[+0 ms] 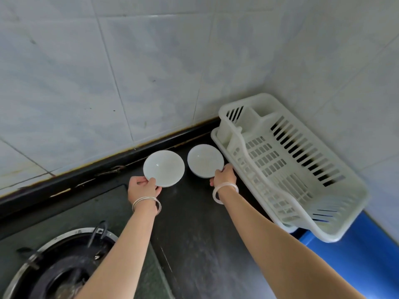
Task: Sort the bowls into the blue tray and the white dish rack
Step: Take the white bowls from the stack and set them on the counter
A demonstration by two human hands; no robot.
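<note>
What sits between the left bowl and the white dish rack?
The second white bowl, held at its rim by the right hand, sits between the left bowl and the white dish rack, in the head view.

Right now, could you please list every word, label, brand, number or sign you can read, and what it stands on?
None: no text can be read here.
The left white round bowl, the right white round bowl, the white slatted plastic dish rack, the blue plastic tray, the pale tiled wall and the round metal gas burner show no lettering.
</note>
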